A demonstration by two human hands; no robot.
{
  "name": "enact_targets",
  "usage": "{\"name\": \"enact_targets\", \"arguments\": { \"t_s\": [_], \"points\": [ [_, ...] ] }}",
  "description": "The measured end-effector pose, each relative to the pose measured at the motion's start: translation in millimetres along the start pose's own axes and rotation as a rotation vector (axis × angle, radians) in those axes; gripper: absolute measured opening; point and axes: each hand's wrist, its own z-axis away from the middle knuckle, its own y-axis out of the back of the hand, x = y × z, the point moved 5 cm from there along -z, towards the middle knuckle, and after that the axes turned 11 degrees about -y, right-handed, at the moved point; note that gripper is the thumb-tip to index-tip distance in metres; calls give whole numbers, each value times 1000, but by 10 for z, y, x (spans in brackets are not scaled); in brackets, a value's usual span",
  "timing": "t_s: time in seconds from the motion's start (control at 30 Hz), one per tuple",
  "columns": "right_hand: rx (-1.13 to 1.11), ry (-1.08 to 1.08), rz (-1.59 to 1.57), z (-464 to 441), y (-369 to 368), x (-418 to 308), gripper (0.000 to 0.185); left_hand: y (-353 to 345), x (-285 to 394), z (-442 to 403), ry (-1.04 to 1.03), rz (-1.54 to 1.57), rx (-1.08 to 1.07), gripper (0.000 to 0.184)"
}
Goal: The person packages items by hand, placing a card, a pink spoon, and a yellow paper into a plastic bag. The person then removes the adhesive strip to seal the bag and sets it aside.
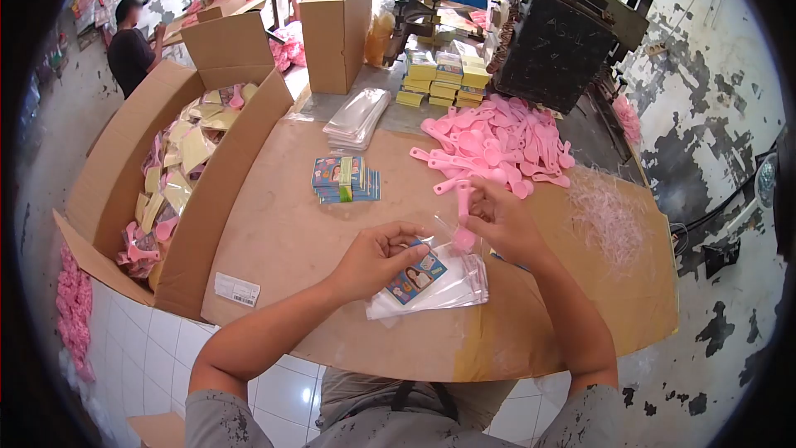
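My left hand is closed, pinching a blue printed card at its upper edge. A clear plastic bag is around or right under the card; I cannot tell which. My right hand grips a pink measuring spoon by its handle, its bowl pointing down at the mouth of the bag. More flat clear bags lie beneath on the cardboard-covered table. Beyond my right hand is a heap of pink spoons. A banded stack of blue cards lies beyond my left hand.
At the left stands an open carton of packed bags. Clear sleeves, yellow-edged card stacks and a dark machine are at the back. Plastic shreds lie on the right. A person stands far left.
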Motion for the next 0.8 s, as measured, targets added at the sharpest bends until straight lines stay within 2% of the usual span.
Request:
{"name": "enact_targets", "arguments": {
  "t_s": [0.07, 0.17, 0.27, 0.37, 0.53, 0.63, 0.77, 0.8],
  "points": [
    [8, -36, -365, 161, -45, -104, 62, -29, -19, 20, 19, -17, -10, 33],
    [136, 3, -473, 325, -30, -111, 69, -98, -71, 48, -10, -29, -26, 32],
    [155, 46, -490, 391, -129, -105, 67, -130, -82, 61, -38, -72, -45, 33],
    [38, -57, -375, 418, -232, -9, 62, -152, -87, 63, 21, -123, -96, 35],
    [185, 1, -452, 466, -247, -18, 54, -182, -113, 66, 27, -63, -132, 36],
    [256, 24, -475, 493, -280, 3, 52, -203, -59, 82, 115, -50, -126, 34],
    [300, 32, -600, 574, -472, -5, 45, -214, -129, 62, -25, 11, -92, 33],
    [250, 5, -565, 574, -503, 4, 42, -217, -136, 51, -32, 37, -86, 33]
  ]
}}
